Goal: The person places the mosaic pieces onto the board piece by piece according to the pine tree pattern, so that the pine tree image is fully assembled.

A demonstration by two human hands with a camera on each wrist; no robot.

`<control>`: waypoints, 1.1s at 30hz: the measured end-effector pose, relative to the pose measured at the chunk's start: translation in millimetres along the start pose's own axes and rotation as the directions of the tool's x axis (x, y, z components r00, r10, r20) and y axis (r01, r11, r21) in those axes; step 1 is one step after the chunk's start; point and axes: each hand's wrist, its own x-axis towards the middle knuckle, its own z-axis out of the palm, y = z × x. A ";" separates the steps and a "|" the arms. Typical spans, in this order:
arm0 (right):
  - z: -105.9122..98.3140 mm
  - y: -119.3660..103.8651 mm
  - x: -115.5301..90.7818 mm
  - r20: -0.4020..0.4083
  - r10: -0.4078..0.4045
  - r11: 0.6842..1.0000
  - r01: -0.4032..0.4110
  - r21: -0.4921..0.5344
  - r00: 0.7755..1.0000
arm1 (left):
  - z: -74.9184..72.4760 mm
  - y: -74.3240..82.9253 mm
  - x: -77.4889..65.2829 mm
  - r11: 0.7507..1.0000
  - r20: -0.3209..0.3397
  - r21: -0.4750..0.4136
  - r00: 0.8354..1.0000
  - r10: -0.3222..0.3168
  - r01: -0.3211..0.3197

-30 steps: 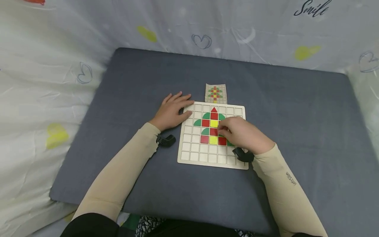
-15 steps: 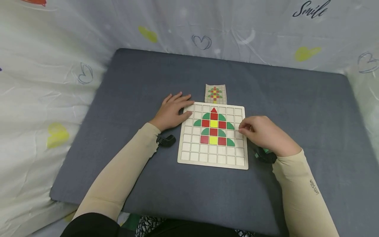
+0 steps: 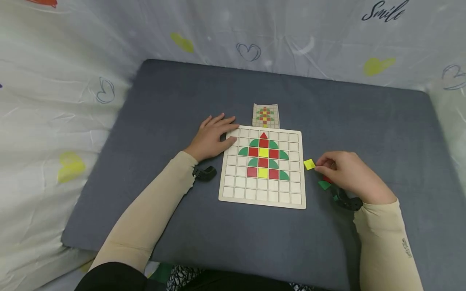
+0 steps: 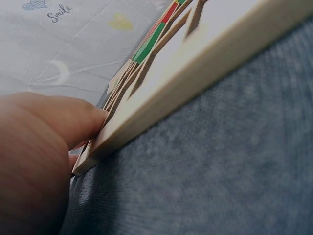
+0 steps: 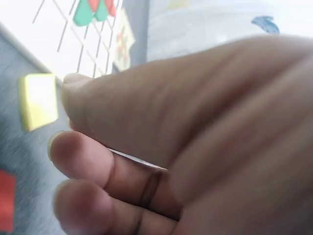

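The square wooden grid board [image 3: 240, 192] lies flat on the table. Red, yellow and green flat tiles form a tree-like pattern [image 3: 263, 153] on it. My left hand [image 3: 211, 137] rests at the board's upper left corner, fingers spread and thumb on the edge. Right of the board, my right hand [image 3: 344, 173] hovers with loosely curled fingers and nothing visible in them. A yellow square tile [image 3: 309, 164] lies by the board's right edge, just beyond the thumb tip in the right wrist view. A green tile [image 3: 325, 184] and a red tile [image 5: 7, 200] lie below the right hand.
A small card [image 3: 256, 121] showing a tree-like pattern lies at the board's far edge. More green shows beside the black wrist camera [image 3: 349, 202] on the right arm. A grey cloth covers the table [image 3: 196, 230], and a pale printed curtain [image 3: 204, 24] hangs behind it.
My right hand has moved right, off the board, uncovering green and red tiles in the pattern and then the loose yellow tile. My left hand has stayed in place.
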 end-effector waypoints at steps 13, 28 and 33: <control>8.7 23.7 -22.4 -0.006 0.061 0.998 -0.061 0.012 0.998 | 1.3 0.8 0.3 1.000 -0.011 -0.006 1.000 -0.008 0.008; 23.8 24.9 -26.2 -0.027 0.079 0.996 -0.078 0.030 0.997 | -1.7 1.3 1.7 1.000 -0.010 -0.015 1.000 0.003 -0.003; 25.5 23.5 -25.5 -0.045 0.050 0.999 -0.049 0.021 0.998 | -1.3 1.9 0.2 1.000 -0.003 -0.021 1.000 -0.006 0.006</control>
